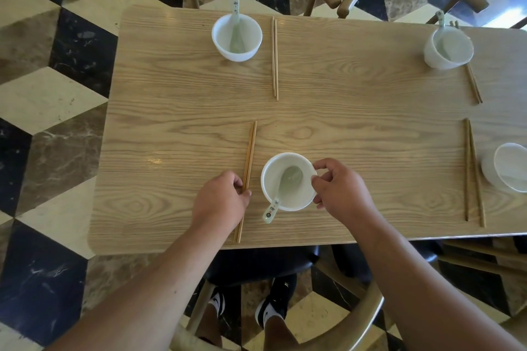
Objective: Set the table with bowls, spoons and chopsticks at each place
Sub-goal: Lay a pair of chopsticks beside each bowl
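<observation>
Left hand [221, 199] pinches the near chopsticks [249, 157]; right hand [339, 189] grips the white bowl [302, 196]. A quick push could tip its green spoon [281, 194] out.

On the table [356, 122], four bowls are set. A spoon [285, 182] is laid in the lower-centre bowl [301, 195], with chopsticks [248, 162] just left of it. In the upper-left bowl [249, 37] another spoon [236, 34] is held, with chopsticks [275, 60] to its right. A third spoon [440, 23] is kept in the upper-right bowl [453, 51], with chopsticks [474, 85] below it. Left of the right-edge bowl [510, 168], chopsticks [472, 174] are laid.

No legible txt (spoon [276, 202] marks blurred)
</observation>
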`<state>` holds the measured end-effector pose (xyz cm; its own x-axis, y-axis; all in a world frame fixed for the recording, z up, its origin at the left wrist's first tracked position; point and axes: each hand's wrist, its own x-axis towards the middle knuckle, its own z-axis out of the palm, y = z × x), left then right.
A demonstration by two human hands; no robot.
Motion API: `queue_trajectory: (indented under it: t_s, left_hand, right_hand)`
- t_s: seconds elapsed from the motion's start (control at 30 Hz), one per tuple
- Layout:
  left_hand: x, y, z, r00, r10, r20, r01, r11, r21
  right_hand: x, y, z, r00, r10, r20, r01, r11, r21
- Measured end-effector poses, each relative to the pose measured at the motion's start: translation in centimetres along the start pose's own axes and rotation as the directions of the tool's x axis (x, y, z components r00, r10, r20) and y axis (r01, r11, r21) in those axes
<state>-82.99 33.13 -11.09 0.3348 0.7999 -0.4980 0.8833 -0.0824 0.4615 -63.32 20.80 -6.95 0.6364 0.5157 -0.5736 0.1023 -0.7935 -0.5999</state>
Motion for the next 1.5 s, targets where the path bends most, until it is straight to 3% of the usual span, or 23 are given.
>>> queue_trajectory:
  t_s: [0.53,1.2,1.5]
  left_hand:
    - [-0.5,-0.7,0.0,0.996,-0.022,-0.085,0.018,0.999,-0.05]
    - [-0.8,-0.8,-0.1,0.996,-0.041,-0.079,0.036,0.998,-0.056]
    - [-0.8,-0.4,-1.4,0.999,-0.041,0.003,0.041,0.997,-0.062]
  right_hand:
    - [3.0,-2.1,-1.4,0.973,-0.201,0.113,0.224,0.936,-0.27]
    - [3.5,-2.3,-1.7,0.963,-0.226,0.147,0.263,0.902,-0.341]
    - [2.2,-1.8,-2.4,0.979,-0.185,0.088,0.203,0.928,-0.311]
